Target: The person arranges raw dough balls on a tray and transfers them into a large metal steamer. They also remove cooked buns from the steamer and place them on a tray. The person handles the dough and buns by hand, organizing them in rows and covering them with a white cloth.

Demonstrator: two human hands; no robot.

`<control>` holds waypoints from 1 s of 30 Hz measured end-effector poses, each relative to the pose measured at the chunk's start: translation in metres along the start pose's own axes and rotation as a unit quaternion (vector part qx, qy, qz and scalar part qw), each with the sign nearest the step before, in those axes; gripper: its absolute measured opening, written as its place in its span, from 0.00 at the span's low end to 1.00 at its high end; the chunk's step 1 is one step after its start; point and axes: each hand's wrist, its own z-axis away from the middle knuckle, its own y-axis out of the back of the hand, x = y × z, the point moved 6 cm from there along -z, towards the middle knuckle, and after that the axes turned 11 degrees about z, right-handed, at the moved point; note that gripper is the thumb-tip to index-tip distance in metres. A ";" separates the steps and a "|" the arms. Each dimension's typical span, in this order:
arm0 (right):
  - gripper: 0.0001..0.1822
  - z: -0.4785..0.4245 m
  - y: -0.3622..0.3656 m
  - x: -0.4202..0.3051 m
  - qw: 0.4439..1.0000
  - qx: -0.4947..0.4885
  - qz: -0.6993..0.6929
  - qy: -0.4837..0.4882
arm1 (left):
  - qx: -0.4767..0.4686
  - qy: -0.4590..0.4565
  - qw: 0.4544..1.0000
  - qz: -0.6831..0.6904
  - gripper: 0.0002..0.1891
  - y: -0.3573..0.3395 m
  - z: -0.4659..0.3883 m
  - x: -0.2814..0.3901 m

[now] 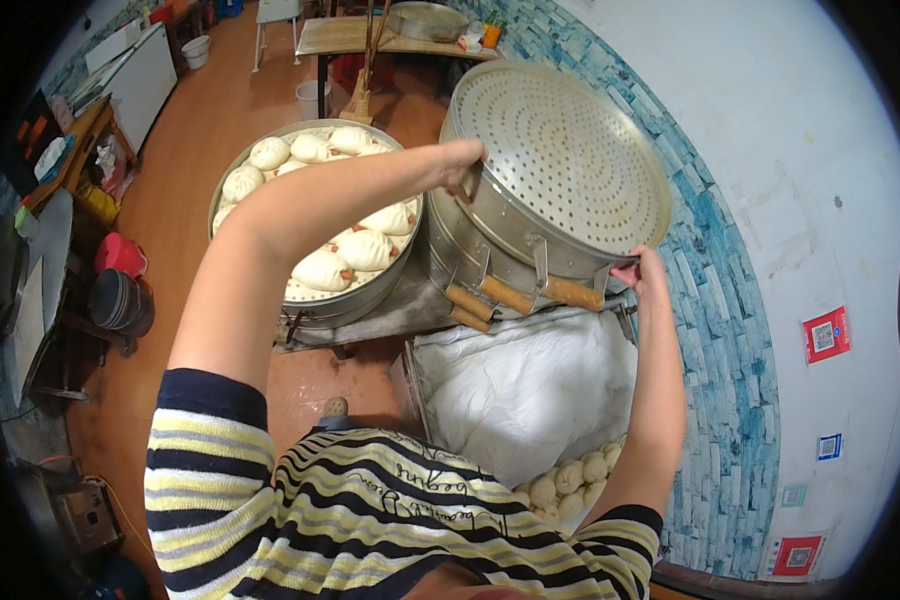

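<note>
My left hand grips the near left side of a large round metal steamer tier at its rim. On the right side of the same rim my right hand is closed, beside a wooden-grip handle. The tier's perforated metal plate faces up, tilted over a stack of steamer tiers with more wooden handles. Left of the stack stands another round steamer tier. It holds several pale, plump buns, some with a reddish filling poking out. My left forearm hides part of those buns.
A white cloth covers a surface before me, with more round buns at its near right edge. A tiled wall runs close on the right. Behind stands a wooden table with another metal steamer. Buckets stand on the left.
</note>
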 end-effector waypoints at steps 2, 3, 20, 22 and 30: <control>0.16 -0.004 0.011 0.014 1.000 0.016 -0.005 -0.012 | -0.001 0.012 1.000 -0.007 0.35 -0.015 0.007 -0.012; 0.16 -0.006 0.009 0.016 1.000 0.016 -0.003 -0.014 | 0.010 0.013 1.000 -0.005 0.35 -0.012 0.004 -0.014; 0.37 0.007 0.017 0.011 0.957 0.165 0.234 0.048 | -0.003 -0.172 0.976 -0.137 0.47 0.035 0.037 -0.030; 0.27 0.054 0.044 -0.016 0.705 0.504 0.378 0.325 | 0.060 -0.267 0.932 -0.236 0.35 0.101 0.044 -0.043; 0.13 0.151 -0.279 0.006 0.900 -0.024 0.126 0.418 | 0.497 -0.275 0.705 -0.424 0.21 0.466 0.139 -0.005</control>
